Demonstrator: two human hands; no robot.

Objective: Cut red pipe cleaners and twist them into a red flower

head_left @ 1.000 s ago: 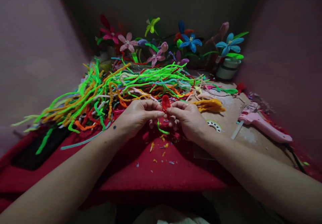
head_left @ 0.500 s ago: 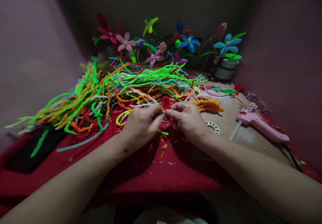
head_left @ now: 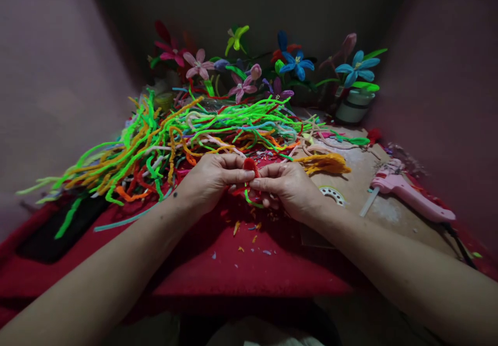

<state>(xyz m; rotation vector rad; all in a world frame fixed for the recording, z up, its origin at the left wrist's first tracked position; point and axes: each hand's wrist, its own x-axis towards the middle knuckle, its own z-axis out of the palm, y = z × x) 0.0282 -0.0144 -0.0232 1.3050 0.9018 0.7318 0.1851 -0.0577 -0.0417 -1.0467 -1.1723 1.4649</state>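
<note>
Between my hands, over the red cloth, is a small fuzzy red pipe-cleaner petal (head_left: 250, 166). My left hand (head_left: 212, 182) is closed, its thumb and fingertips pinching the petal from the left. From the right, my right hand (head_left: 290, 186) pinches its lower part between thumb and forefinger. A short bright green pipe cleaner (head_left: 252, 201) hangs in a curve just below the fingertips; where its upper end goes is hidden. Behind the hands lies a big tangled heap of pipe cleaners (head_left: 233, 124), mostly green, orange and white.
Pipe-cleaner flowers (head_left: 298, 67) stand along the back, with a jar (head_left: 354, 106) at the right. A pink glue gun (head_left: 412, 193) lies on cardboard (head_left: 383, 232), near an orange bundle (head_left: 327, 163) and a white ring with holes (head_left: 332, 195). A dark flat object (head_left: 50, 239) lies left.
My left hand has turned so that its thumb now presses on the red petal's face. The petal has shifted slightly left and lower, and more of the hanging green piece shows.
</note>
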